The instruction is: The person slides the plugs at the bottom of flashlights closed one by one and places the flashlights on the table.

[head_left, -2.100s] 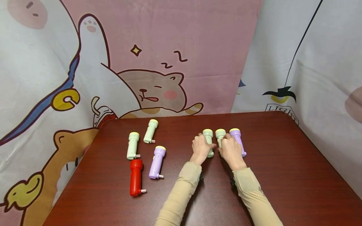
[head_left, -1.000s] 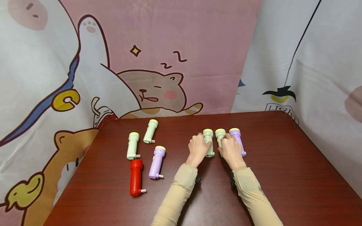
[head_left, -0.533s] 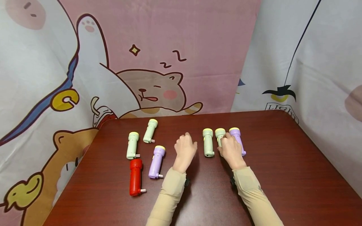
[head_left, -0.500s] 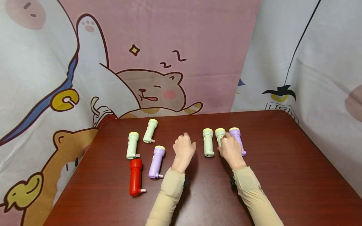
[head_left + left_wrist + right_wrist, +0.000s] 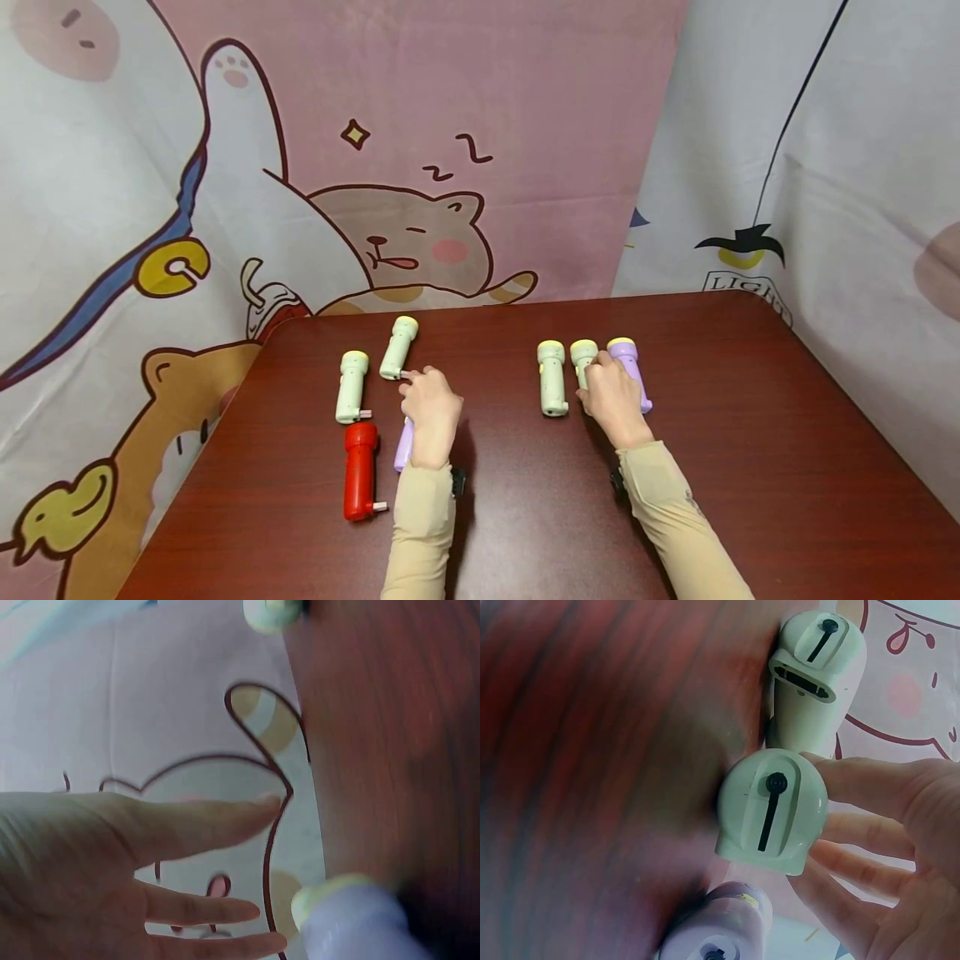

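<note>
My left hand is over the left purple flashlight in the head view, hiding its upper part. In the left wrist view its fingers are stretched out, and the purple flashlight's head shows blurred beside them. My right hand grips the middle pale green flashlight of the right-hand row. The right wrist view shows that flashlight's end, with thumb and fingers around its side. On either side of it lie another green flashlight and a purple flashlight.
Two green flashlights, one nearer and one farther, lie at the left with a red flashlight. Short cranks stick out from their lower ends. A cartoon-print cloth hangs behind the dark wooden table.
My left hand has let go of the leftmost green flashlight in the right-hand row and moved left, over the purple flashlight. My right hand has stayed in place on its green flashlight.
</note>
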### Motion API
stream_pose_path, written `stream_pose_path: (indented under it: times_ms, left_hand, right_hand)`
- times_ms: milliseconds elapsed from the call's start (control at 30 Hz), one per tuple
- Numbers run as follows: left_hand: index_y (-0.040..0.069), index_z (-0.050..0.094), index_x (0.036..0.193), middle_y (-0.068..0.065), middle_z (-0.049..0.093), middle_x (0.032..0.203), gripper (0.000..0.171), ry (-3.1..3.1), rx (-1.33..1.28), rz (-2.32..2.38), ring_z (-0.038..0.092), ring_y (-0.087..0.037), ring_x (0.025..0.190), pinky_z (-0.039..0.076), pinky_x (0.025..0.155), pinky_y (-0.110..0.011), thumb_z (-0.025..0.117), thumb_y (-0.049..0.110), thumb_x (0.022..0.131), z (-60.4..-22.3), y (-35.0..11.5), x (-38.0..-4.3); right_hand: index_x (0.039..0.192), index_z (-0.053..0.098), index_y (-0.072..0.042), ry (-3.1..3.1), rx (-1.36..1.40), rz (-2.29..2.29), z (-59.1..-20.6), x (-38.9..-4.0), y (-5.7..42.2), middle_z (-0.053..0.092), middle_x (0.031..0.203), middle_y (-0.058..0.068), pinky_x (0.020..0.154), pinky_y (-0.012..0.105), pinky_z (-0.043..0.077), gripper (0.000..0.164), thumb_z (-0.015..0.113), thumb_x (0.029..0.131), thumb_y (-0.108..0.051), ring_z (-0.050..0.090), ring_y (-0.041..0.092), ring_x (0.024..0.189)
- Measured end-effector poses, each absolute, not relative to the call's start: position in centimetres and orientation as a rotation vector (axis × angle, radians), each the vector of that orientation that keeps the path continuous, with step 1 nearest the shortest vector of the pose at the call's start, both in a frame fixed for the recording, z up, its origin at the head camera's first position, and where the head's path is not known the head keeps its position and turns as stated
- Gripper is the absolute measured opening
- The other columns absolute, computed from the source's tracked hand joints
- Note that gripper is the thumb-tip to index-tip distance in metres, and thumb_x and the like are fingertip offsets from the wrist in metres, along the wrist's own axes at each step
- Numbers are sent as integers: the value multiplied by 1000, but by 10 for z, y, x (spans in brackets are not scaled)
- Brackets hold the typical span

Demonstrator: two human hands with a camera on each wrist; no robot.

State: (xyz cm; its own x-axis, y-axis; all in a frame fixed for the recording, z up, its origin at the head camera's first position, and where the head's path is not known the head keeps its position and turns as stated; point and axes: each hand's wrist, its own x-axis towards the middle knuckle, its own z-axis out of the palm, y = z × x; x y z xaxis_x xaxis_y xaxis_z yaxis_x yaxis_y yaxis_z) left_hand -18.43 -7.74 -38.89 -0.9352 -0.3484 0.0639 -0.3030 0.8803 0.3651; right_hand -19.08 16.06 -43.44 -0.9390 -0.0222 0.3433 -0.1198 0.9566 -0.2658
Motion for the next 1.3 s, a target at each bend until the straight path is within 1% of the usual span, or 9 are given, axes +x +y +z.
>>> stream_pose_path:
  times_ms: [133,200,300,433,533,633,733,900,1300]
  left_hand:
    - [-9,55,119,-30,58,112,58,-2995,646,-556,55,-45,98,51,72,-49,76,14,70,-388,-95,-187]
    - [-9,57,118,-30,60,111,59,-3048,685,-553,57,-46,98,51,71,-49,77,15,69,-388,-102,-187]
    - [-8,61,112,-30,63,109,57,-3130,711,-558,61,-47,96,53,72,-53,81,17,66,-389,-110,-187]
    - [-8,60,114,-29,63,113,63,-3220,732,-594,62,-47,98,52,70,-60,85,19,63,-391,-116,-188]
    - [-8,60,115,-28,63,113,67,-3247,716,-600,63,-46,98,54,67,-57,87,20,61,-393,-119,-186]
    - [-8,62,113,-27,65,110,65,-3255,675,-592,65,-43,97,55,69,-52,88,20,60,-395,-121,-184]
    - [-7,64,109,-26,67,106,59,-3251,644,-604,65,-43,96,55,73,-49,87,16,61,-397,-124,-182]
    - [-7,65,105,-27,67,102,52,-3252,621,-626,65,-43,93,55,72,-48,85,12,62,-397,-126,-182]
    - [-6,65,106,-26,66,104,53,-3255,602,-663,64,-43,93,55,73,-49,86,14,62,-400,-130,-187]
  right_hand:
    - [83,69,1,-2774,104,409,-435,-191,161,60,95,15,62,53,51,25,82,68,-14,60,38,86]
    - [83,69,0,-2774,103,409,-435,-191,161,60,95,15,62,53,51,25,82,67,-14,60,38,86]
    - [84,69,1,-2767,100,405,-435,-191,161,60,94,15,62,53,51,26,82,67,-14,60,38,86]
    - [86,68,2,-2759,94,403,-435,-191,161,60,92,15,62,53,51,29,83,66,-13,60,38,86]
    - [87,68,2,-2762,92,404,-435,-192,161,59,92,15,62,53,51,30,83,66,-13,60,38,86]
    - [88,68,2,-2767,90,406,-435,-192,160,59,92,15,62,53,51,30,82,66,-13,60,38,86]
    - [88,68,2,-2768,87,408,-435,-191,160,59,92,15,63,53,51,30,82,67,-13,60,38,86]
    - [87,68,2,-2767,89,404,-435,-191,159,59,92,15,62,53,50,29,82,67,-13,60,38,86]
    - [87,68,3,-2764,88,396,-435,-191,160,60,92,15,60,53,50,30,82,67,-13,60,39,85]
